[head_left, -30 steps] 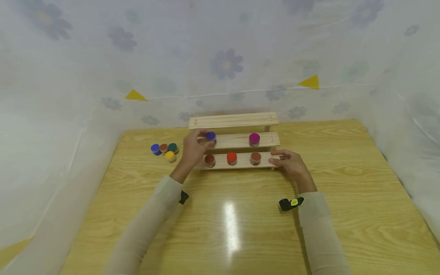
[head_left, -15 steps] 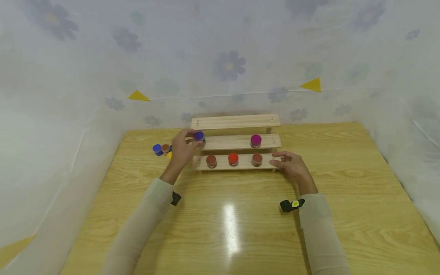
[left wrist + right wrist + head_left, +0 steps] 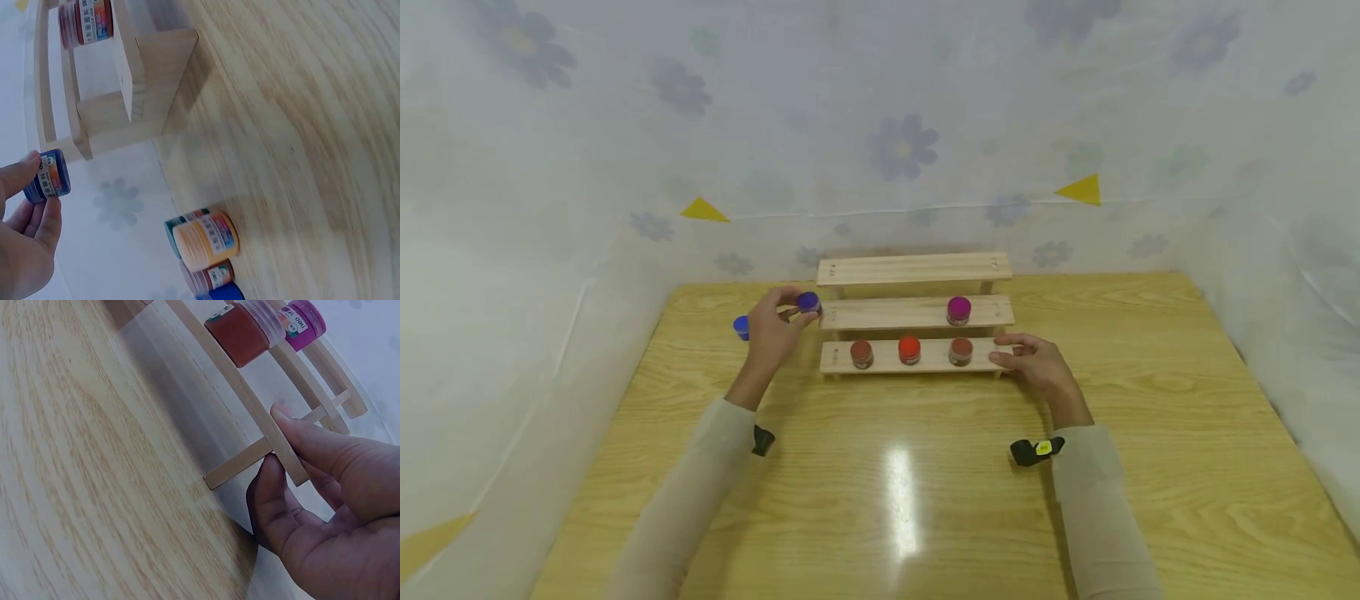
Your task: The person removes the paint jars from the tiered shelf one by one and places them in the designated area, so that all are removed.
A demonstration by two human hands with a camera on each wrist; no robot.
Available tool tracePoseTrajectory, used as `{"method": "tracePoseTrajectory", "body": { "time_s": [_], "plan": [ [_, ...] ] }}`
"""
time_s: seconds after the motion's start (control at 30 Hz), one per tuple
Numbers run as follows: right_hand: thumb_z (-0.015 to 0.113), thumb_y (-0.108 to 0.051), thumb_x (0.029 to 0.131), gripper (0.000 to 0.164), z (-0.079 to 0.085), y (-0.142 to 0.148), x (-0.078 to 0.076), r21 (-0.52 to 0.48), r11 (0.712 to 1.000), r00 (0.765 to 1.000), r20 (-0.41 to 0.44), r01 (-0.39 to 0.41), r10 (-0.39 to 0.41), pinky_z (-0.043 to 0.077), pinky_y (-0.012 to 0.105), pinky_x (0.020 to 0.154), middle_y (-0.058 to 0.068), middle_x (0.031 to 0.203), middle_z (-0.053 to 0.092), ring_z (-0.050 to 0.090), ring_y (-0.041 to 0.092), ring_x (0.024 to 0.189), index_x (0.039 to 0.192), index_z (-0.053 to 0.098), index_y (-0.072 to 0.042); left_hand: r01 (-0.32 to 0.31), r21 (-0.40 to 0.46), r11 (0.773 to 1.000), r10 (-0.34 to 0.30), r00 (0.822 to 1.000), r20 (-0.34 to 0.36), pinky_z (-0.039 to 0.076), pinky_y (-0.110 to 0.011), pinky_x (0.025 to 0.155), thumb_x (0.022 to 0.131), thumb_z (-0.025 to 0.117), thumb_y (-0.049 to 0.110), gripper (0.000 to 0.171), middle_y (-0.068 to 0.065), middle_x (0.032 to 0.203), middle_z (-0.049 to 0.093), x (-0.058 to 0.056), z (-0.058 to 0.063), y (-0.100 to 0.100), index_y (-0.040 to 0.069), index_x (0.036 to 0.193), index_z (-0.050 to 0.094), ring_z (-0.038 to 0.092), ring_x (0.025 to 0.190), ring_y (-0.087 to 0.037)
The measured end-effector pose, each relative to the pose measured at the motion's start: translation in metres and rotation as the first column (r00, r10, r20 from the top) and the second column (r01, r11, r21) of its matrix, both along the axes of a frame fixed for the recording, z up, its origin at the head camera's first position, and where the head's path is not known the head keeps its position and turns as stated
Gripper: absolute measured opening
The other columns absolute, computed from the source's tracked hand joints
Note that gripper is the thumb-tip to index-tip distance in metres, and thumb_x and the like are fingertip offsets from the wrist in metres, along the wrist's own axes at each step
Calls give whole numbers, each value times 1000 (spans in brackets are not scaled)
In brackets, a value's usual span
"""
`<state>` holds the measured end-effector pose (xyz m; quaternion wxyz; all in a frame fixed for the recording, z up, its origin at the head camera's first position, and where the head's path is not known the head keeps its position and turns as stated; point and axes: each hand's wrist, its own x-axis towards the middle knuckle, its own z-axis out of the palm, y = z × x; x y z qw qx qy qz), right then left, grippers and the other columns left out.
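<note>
My left hand (image 3: 771,332) pinches a dark blue paint jar (image 3: 808,303) between thumb and fingers. That jar is off the left end of the three-tier wooden rack (image 3: 917,268), at about its middle tier, and in the left wrist view the jar (image 3: 52,176) is apart from the wood. At the rack's right side, my right hand (image 3: 1037,364) grips the end of the lowest shelf, thumb above and fingers below, as the right wrist view shows. A magenta-lidded jar (image 3: 958,310) stands on the middle tier. Brown-red (image 3: 861,353), red (image 3: 909,350) and brown (image 3: 961,351) jars stand on the lowest.
Left of the rack, a bright blue jar (image 3: 742,327) stands on the wood-grain table (image 3: 820,500). Beside it, yellow (image 3: 206,240), green (image 3: 172,232) and brown (image 3: 212,278) jars show in the left wrist view; my left hand hides them from the head view. A flowered sheet (image 3: 820,108) hangs behind.
My left hand has lifted the dark blue jar off the middle tier's left part and carried it leftward past the shelf end. The right hand has kept its grip on the rack.
</note>
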<state>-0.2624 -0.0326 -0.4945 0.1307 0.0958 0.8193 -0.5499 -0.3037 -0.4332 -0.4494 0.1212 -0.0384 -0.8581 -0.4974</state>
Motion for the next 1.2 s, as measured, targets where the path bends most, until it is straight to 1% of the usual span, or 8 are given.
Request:
{"method": "tracePoseTrajectory", "body": {
  "time_s": [0.17,0.27,0.4,0.5,0.77,1.0,1.07,1.2],
  "plan": [
    [74,-43,80,59,-1,-1,0,14,1000,1000,-1,-3,3,47,23,73,-5,90,55,49,14,83,126,59,-10,-27,10,1000,26,998,51,55,-38,93,83,73,13,44,-17,116,60,3,-1,-13,0,121,56,61,109,-31],
    [73,-44,80,59,0,0,1,23,1000,1000,0,-1,1,48,23,73,-5,89,57,53,14,83,126,59,-10,-42,20,999,40,996,77,57,-38,90,82,73,15,45,-17,116,60,4,-2,-19,2,122,56,64,107,-31],
    [73,-43,80,60,0,1,1,18,1000,1000,0,-6,6,49,23,74,-6,87,58,56,13,83,127,58,-10,-50,34,998,48,996,72,57,-37,90,82,73,14,44,-17,116,60,5,-4,-28,2,121,56,65,106,-31],
    [74,-44,79,61,0,1,1,10,1000,1000,1,-4,4,49,23,73,-7,85,58,55,12,81,127,58,-10,-67,46,997,64,995,71,57,-35,91,82,73,12,42,-16,116,60,6,-7,-35,1,120,57,64,105,-30],
    [75,-41,79,58,-1,1,0,-9,1000,1000,-13,-1,1,46,22,68,-9,76,53,47,11,76,125,60,-9,-124,-18,992,125,990,63,57,-36,90,82,74,14,43,-18,115,62,8,-11,-51,0,119,57,63,106,-31],
    [75,-40,79,57,0,1,0,-26,1000,1000,-6,4,-4,46,22,67,-10,75,53,47,11,76,125,60,-9,-141,5,990,141,988,69,56,-36,92,83,72,10,44,-19,118,59,9,-14,-61,-2,122,55,61,109,-32],
    [75,-37,80,57,4,0,2,-38,999,1000,-5,-5,5,47,22,68,-10,75,54,49,11,75,126,59,-7,-156,1,988,155,984,84,56,-35,93,84,72,9,44,-19,118,59,9,-16,-65,-1,122,55,61,110,-31],
    [71,-27,86,53,22,-8,8,-56,998,1000,6,-18,18,47,24,67,-8,73,53,48,11,72,129,55,0,-169,-4,986,168,981,97,54,-36,95,84,70,8,43,-20,120,58,8,-18,-70,-3,123,54,58,112,-31]
  ]
}}
